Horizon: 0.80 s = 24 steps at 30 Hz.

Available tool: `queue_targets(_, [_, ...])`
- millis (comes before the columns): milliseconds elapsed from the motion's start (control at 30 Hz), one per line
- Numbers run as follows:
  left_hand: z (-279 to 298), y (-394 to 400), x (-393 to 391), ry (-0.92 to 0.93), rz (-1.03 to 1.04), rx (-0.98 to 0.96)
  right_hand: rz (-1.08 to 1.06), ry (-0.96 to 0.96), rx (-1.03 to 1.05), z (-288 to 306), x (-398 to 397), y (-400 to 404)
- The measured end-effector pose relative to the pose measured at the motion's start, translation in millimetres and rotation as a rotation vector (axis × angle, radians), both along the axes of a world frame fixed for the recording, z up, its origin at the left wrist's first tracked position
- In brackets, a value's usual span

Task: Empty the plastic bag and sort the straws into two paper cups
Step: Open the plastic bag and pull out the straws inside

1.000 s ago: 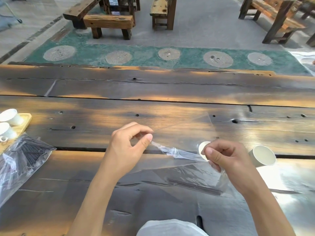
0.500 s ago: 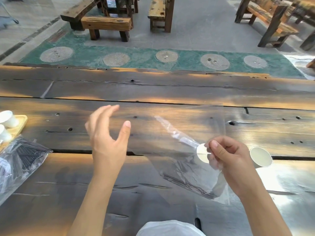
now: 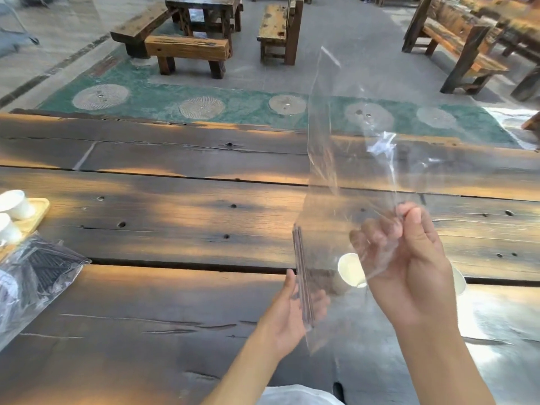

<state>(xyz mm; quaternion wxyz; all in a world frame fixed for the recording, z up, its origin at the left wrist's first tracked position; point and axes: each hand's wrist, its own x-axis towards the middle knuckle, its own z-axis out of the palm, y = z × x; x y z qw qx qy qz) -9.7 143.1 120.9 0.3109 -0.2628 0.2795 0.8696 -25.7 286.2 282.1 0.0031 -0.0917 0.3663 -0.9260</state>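
Right hand (image 3: 409, 267) pinches clear plastic bag (image 3: 350, 171), raised over table (image 3: 175, 229). Straws (image 3: 302, 276) bunched at bag's lower left side, against open-palmed left hand (image 3: 292, 311). Paper cup (image 3: 350, 270) behind right hand, near table's right end.

The plastic bag (image 3: 350, 159) is clear, with white glints — the straws (image 3: 302, 276) inside it read dark brownish. The paper cup (image 3: 350, 270) is white with a creamy inside. The table (image 3: 175, 217) is dark brown wood streaked with orange light. Beyond it a green mat (image 3: 163, 95) carries pale, ribbed round patches — the benches (image 3: 187, 48) are tan and dark brown
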Motion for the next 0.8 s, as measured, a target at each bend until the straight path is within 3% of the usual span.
queue_targets(67, [4, 4, -4, 0.004, 0.074, 0.130, -0.026, -0.004, -0.015, 0, 3, 7])
queue_targets(167, [8, -8, -8, 0.063, 0.181, 0.151, -0.139, -0.015, 0.084, -3, 10, 27])
queue_targets(433, [13, -76, -14, 0.353, 0.412, -0.150, -0.413, 0.123, 0.503, 1, 17, 86])
queue_targets(533, [16, -95, -13, 0.461, 0.422, -0.204, -0.534, 0.122, 0.788, 18, 11, 97])
queue_targets(633, [19, -108, -12, 0.517, 0.417, -0.244, -0.443, 0.068, 1.107, 28, 1, 103])
queue_targets(800, [24, -118, -8, 0.565, 0.401, -0.299, -0.178, -0.036, 1.262, 23, -23, 93])
